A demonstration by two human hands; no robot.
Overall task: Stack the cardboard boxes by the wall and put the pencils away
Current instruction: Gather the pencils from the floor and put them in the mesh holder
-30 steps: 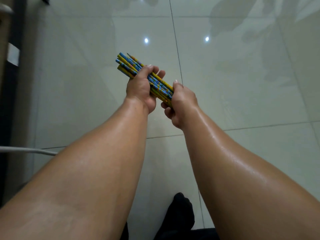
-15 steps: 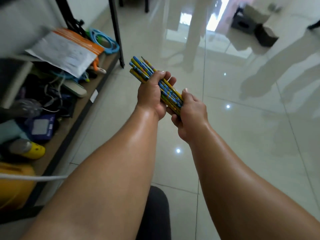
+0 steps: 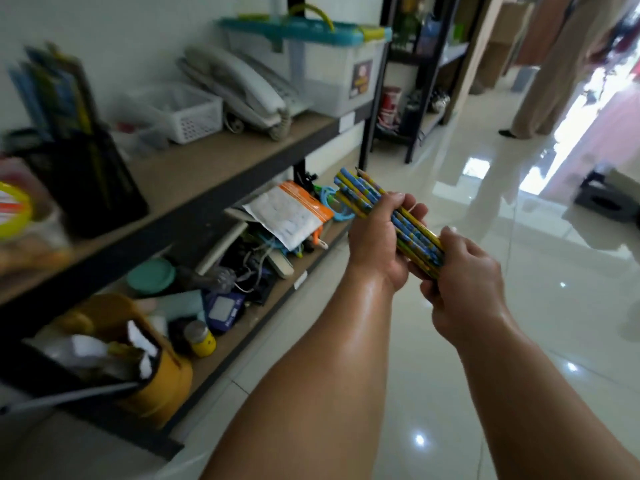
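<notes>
Pencils (image 3: 360,190) lie bundled in both fists, left hand (image 3: 375,247) gripping mid-bundle, right hand (image 3: 464,282) the near end, shelf edge (image 3: 207,209) left, bare floor (image 3: 519,237) right

light: pretty bright daylight, blown out white at the doorway (image 3: 595,109) far right of the shelf (image 3: 221,157) | glare: glossy floor (image 3: 519,271) right of shelf, hotspots plus mirror reflections | shadow: dim under shelf's top board | blur: heavy smear at shelf's near left end | edges: wide-angle bending, shelf posts leaning

Upper shelf (image 3: 194,168): white basket (image 3: 187,114), telephone (image 3: 242,88), lidded bin (image 3: 311,67).
</notes>
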